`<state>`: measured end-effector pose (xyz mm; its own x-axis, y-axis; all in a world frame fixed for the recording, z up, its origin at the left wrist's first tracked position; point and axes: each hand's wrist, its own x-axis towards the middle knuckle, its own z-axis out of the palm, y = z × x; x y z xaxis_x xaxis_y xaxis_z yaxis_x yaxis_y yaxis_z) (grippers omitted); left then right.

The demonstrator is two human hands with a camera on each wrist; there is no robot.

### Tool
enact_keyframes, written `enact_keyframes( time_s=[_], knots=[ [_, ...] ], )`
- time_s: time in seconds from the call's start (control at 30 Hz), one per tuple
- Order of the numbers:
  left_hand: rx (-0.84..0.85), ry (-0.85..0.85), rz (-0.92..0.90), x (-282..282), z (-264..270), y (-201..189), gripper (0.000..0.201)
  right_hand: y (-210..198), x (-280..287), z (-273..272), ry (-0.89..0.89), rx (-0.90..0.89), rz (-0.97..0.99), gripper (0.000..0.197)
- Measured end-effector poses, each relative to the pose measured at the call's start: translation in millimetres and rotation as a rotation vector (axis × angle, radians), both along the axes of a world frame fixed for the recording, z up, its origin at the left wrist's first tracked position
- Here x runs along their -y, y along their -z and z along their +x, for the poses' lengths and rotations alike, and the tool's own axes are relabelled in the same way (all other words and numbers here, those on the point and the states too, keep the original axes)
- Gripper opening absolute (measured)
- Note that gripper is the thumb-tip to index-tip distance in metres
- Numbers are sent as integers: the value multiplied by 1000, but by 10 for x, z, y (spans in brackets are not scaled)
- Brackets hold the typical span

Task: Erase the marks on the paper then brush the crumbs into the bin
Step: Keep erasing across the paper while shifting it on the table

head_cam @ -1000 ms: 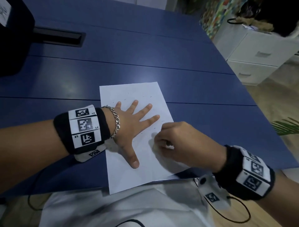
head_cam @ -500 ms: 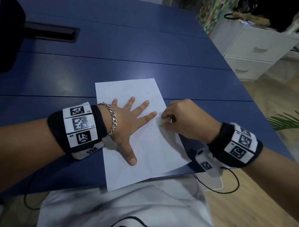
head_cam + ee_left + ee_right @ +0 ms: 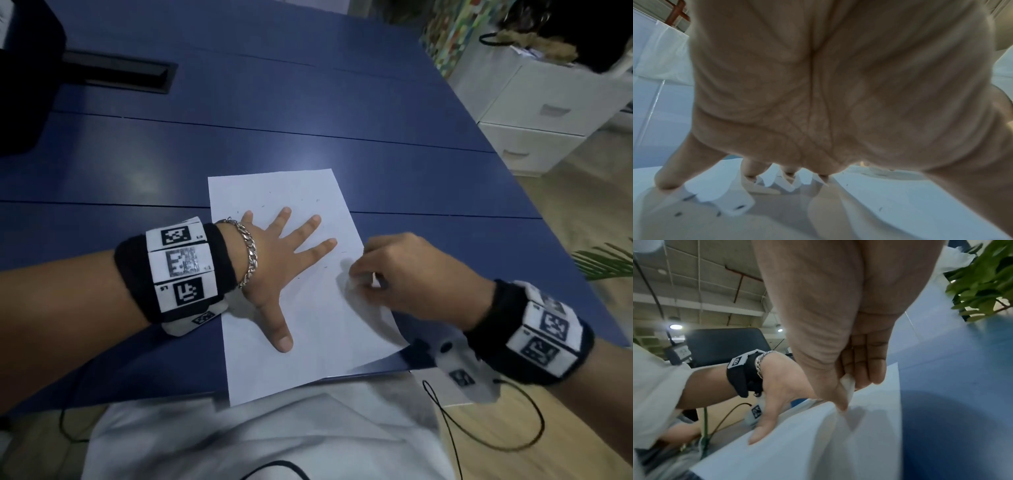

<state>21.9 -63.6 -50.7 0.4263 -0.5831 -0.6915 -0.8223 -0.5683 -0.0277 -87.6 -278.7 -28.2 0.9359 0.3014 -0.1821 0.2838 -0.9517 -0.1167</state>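
Observation:
A white sheet of paper lies on the blue table, its near end hanging over the front edge. Small dark crumbs and specks dot its upper half. My left hand lies flat on the paper with fingers spread, pressing it down. My right hand sits at the paper's right edge, thumb and fingers pinching a small white eraser against the sheet. In the left wrist view the palm fills the frame and the fingertips touch the paper. No bin is in view.
A black box-like object stands at the table's far left beside a dark cable slot. A white drawer cabinet stands right of the table, and green plant leaves reach in near the right edge.
My right hand moved up along the paper's right edge, then back down a little, rubbing the eraser. The left hand stayed flat on the sheet.

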Motion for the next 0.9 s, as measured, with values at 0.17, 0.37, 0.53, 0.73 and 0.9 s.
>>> enact_keyframes(
  time_s=[0.17, 0.37, 0.53, 0.73, 0.9],
  knots=[
    [-4, 1, 3, 17, 6, 5, 167, 43, 33, -28, 13, 90, 68, 26],
    [-8, 9, -13, -5, 23, 31, 167, -76, 287, -136, 68, -32, 130, 15],
    [-39, 18, -50, -85, 23, -8, 161, -357, 724, -305, 365, 104, 281, 15],
    [57, -11, -273, -72, 404, -518, 118, -134, 897, -512, 438, 47, 267, 8],
    [179, -188, -591, -239, 1029, -855, 66, 79, 862, -528, 375, 45, 197, 6]
  ],
)
